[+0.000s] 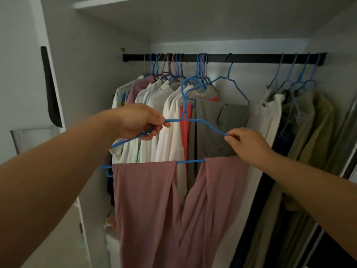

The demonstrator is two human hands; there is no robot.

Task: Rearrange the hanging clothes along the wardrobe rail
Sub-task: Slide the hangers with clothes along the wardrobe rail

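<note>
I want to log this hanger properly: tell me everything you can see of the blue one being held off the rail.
The thin blue wire hanger looks plastic-coated, with a curved hook on top, sloping shoulders and a straight bottom bar. It is off the black wardrobe rail, held roughly upright in front of the hanging clothes. The left hand grips its left shoulder; the right hand pinches its right shoulder. Dusty-pink fabric is draped over the bottom bar.

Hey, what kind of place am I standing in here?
Most likely a bedroom wardrobe at home: a dark rail loaded with hangers, shirts and coats hanging from it, and white cupboard walls with a shelf above.
</note>
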